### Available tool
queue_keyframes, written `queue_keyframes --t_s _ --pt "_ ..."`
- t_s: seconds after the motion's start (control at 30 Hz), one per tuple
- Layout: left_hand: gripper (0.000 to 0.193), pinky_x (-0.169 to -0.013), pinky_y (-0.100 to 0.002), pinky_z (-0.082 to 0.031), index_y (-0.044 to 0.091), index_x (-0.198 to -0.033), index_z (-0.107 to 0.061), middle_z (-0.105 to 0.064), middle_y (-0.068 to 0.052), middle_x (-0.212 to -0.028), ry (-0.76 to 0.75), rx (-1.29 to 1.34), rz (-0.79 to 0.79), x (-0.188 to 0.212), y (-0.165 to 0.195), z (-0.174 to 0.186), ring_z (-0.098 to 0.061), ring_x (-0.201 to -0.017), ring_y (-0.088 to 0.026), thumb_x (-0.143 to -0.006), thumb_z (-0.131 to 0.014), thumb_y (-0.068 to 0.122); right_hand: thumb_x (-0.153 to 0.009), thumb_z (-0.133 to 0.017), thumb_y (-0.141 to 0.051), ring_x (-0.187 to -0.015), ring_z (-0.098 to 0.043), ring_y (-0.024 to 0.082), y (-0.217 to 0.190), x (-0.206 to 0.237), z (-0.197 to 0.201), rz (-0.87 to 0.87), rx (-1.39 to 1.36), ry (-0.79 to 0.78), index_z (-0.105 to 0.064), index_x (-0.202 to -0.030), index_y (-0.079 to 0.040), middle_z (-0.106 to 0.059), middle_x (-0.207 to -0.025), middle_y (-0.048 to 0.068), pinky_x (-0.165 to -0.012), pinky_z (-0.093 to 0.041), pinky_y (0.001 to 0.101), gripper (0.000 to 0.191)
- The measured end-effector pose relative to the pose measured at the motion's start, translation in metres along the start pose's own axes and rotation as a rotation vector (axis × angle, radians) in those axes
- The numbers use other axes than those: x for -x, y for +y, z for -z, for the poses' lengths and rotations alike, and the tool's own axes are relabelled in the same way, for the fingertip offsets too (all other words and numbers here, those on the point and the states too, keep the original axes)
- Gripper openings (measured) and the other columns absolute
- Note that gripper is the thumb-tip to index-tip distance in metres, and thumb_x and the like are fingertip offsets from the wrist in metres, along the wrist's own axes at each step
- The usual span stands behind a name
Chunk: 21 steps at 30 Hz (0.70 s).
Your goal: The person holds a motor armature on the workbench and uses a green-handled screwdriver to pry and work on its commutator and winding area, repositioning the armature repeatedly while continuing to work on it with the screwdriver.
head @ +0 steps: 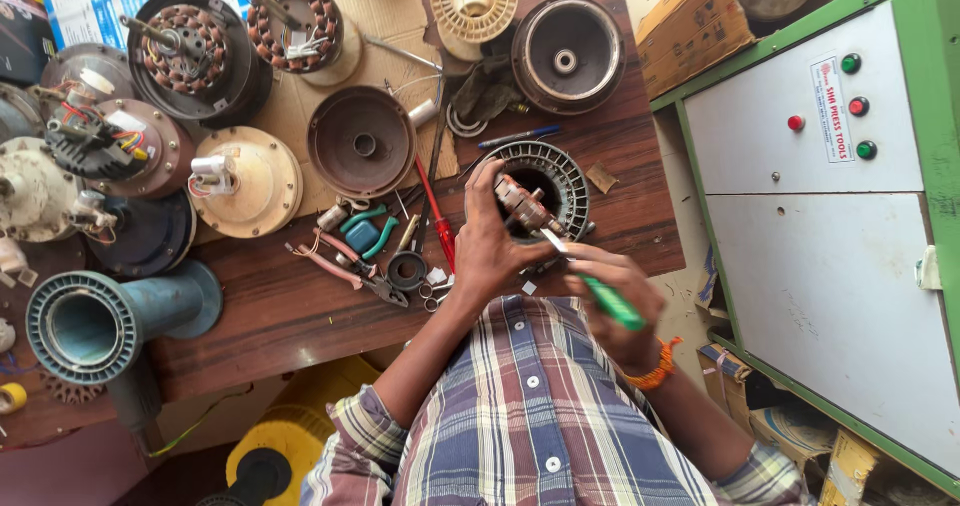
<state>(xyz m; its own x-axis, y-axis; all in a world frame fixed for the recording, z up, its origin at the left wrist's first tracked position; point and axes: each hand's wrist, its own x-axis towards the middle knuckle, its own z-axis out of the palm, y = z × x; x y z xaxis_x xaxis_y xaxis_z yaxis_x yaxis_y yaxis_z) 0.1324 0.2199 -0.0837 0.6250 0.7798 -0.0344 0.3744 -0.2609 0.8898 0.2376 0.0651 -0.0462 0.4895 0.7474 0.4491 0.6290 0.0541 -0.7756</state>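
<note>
We look down from a head camera at our own two hands working over a crowded wooden bench (300, 316). Our left hand (490, 251) is closed around a small copper-wound motor part (525, 206), fingers curled over it and holding it just above a round, ribbed metal housing (555, 171) that sits near the bench's right edge. Our right hand (615, 301) is wrapped around a green-handled screwdriver (605, 296), its metal tip touching the motor part.

In our judgement the tip could slip off the part, because the part is held in the air and not braced on the bench; a slip could jab the fingers of the left hand or nick the copper winding. The part could also drop into the housing below it.

The bench is dark, scuffed brown wood. Toward the left edge lie several fan motor bodies with coils and coloured wires, a cream round cover (250, 181) and a brown dish-shaped cover (362, 141) on a sheet of cardboard. Near the middle lie pliers (345, 271), a red-handled screwdriver (435, 216) and small loose pieces. A grey-blue ribbed tube (95, 321) rests at the near left corner. To the right of the bench stands a green-framed white cabinet (820, 226) with red and green buttons, and cardboard boxes sit on the floor beside it.
</note>
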Motion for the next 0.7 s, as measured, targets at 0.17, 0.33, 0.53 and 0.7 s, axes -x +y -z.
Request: queue_keyframes --t_s 0.17,0.33,0.53,0.7 --pt "0.125 -0.115 -0.048 -0.052 0.015 -0.157 -0.023 -0.034 -0.016 -0.164 0.021 0.067 -0.111 0.009 -0.017 0.000 -0.051 -0.145 -0.038 -0.062 -0.100 0.041 -0.102 -0.071 -0.012 -0.103 -0.075 0.020 0.000 0.007 0.005 -0.219 -0.157 0.107 -0.063 -0.110 -0.001 -0.075 -0.116 0.016 -0.085 -0.062 0.0272 0.015" --pt "0.125 -0.110 -0.046 -0.056 0.016 -0.156 -0.024 -0.035 -0.015 -0.164 -0.007 0.089 -0.038 0.010 -0.024 -0.003 -0.056 -0.141 -0.035 -0.060 -0.099 0.044 -0.097 -0.074 -0.011 -0.097 -0.076 0.019 -0.001 0.006 -0.004 -0.223 -0.140 0.023 -0.067 -0.107 -0.002 -0.076 -0.111 0.015 -0.079 -0.062 0.0261 0.015" --pt "0.124 -0.110 -0.046 -0.056 0.017 -0.157 -0.024 -0.035 -0.015 -0.164 -0.003 0.068 -0.089 0.009 -0.026 -0.003 -0.056 -0.141 -0.036 -0.061 -0.098 0.041 -0.099 -0.072 -0.008 -0.106 -0.075 0.024 -0.007 -0.003 -0.005 -0.133 -0.084 -0.060 -0.066 -0.111 -0.002 -0.074 -0.116 0.016 -0.087 -0.063 0.0306 0.015" --pt "0.123 -0.108 -0.047 -0.058 0.017 -0.157 -0.022 -0.034 -0.015 -0.164 -0.007 0.067 -0.087 0.011 -0.023 -0.004 -0.058 -0.139 -0.037 -0.063 -0.096 0.046 -0.098 -0.072 -0.012 -0.102 -0.076 0.023 0.002 -0.005 -0.009 -0.206 -0.104 -0.064 -0.065 -0.112 -0.002 -0.075 -0.115 0.014 -0.086 -0.062 0.0309 0.019"
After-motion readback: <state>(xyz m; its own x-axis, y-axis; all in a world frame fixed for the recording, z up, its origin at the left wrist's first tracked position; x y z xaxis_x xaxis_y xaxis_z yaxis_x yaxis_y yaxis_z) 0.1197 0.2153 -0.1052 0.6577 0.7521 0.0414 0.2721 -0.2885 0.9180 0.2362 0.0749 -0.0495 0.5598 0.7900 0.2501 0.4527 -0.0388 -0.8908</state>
